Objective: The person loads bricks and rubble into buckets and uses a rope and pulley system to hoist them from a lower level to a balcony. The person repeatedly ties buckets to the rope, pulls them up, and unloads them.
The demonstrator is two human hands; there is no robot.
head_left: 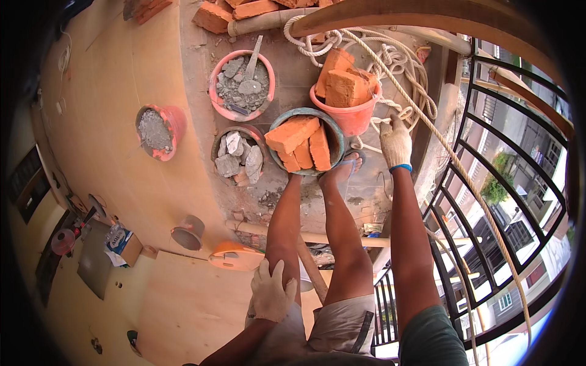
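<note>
My left hand (272,294), in a pale work glove, lies on my left leg near the knee, fingers spread. My right hand (397,141), in a similar glove with a blue cuff, reaches forward beside a pink bucket (357,122) of orange bricks. Its fingers are curled on the white rope (421,100), which lies in loose loops there. In front of my feet stands a dark green bucket (336,137), also holding several orange bricks (294,134). The right fingertips are partly hard to make out.
At left are a pink tub (215,97) of grey rubble with a trowel (251,70), a bucket of broken chunks (235,155) and a pink bucket (177,125) of grey material. A black railing (464,177) runs along the right. More bricks (213,17) lie at the far edge.
</note>
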